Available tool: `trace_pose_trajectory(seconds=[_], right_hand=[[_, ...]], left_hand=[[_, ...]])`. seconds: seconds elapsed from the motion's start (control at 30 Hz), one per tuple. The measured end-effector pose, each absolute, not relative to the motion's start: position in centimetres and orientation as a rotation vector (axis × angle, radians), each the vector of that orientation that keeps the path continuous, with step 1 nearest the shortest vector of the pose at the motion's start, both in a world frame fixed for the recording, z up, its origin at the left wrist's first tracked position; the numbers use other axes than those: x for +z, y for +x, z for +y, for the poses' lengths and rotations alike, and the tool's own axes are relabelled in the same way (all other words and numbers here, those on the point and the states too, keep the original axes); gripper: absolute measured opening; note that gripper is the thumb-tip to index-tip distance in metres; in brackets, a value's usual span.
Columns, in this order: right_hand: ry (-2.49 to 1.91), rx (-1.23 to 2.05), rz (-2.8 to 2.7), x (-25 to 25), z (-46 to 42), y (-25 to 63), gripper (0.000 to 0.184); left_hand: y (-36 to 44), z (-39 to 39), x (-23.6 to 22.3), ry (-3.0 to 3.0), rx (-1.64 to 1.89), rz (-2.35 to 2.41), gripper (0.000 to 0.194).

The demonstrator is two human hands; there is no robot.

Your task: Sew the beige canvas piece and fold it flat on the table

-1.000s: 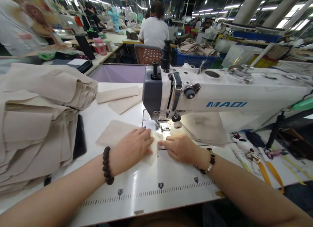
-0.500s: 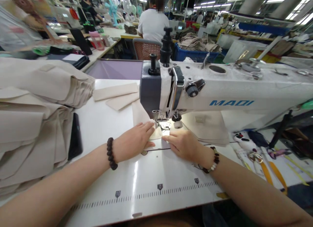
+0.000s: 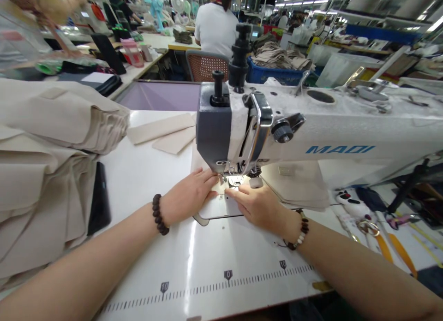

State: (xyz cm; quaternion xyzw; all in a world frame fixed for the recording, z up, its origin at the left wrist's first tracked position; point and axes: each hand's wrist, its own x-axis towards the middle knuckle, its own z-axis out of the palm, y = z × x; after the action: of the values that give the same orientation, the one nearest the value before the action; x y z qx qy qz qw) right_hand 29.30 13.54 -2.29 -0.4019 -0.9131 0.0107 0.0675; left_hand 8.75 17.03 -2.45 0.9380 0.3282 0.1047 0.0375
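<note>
The beige cloth piece (image 3: 200, 161) is located at the center of the frame, on the white surface (image 3: 207, 252), partly hidden by the head of the sewing machine (image 3: 213, 127). Its near edge is positioned just beside the presser foot (image 3: 236, 181).

The left hand (image 3: 188, 197) is laid palm down, with fingers extended over the cloth and the thumb set narrowly apart; no grip is seen. The right hand (image 3: 258, 209) is placed on the other side of the presser foot, with the index finger extended and the remaining fingers bent. Whether cloth is pinched beneath the right hand cannot be told.

The cloth piece is judged to be light, flexible and not fragile, with some body, so that creases may be formed if it is pushed from one corner. Slight sliding on the smooth surface is to be expected. It is best controlled by flat fingertip pressure near the edge, with fingers clear of the needle area.

A blue bin (image 3: 265, 75) at upper center is filled with heaped beige cloth pieces (image 3: 275, 57). A pale bin (image 3: 342, 73) is seen at upper right; its contents cannot be made out. A pink cup (image 3: 132, 52) is stood at upper left, with its contents likewise not discernible.
</note>
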Motion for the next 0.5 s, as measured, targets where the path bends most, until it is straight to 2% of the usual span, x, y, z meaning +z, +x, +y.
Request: trace_pose_trajectory(seconds=[0.23, 0.5], right_hand=[[-1.269, 0.031, -2.757, -2.59, 13.65, 29.15, 0.039], [-1.268, 0.007, -2.757, -2.56, 13.63, 29.06, 0.034]], left_hand=[[8.73, 17.24, -2.77, 2.926, 0.384, 1.027, 0.017], [8.79, 17.07, -2.72, 2.906, 0.361, 1.057, 0.012]])
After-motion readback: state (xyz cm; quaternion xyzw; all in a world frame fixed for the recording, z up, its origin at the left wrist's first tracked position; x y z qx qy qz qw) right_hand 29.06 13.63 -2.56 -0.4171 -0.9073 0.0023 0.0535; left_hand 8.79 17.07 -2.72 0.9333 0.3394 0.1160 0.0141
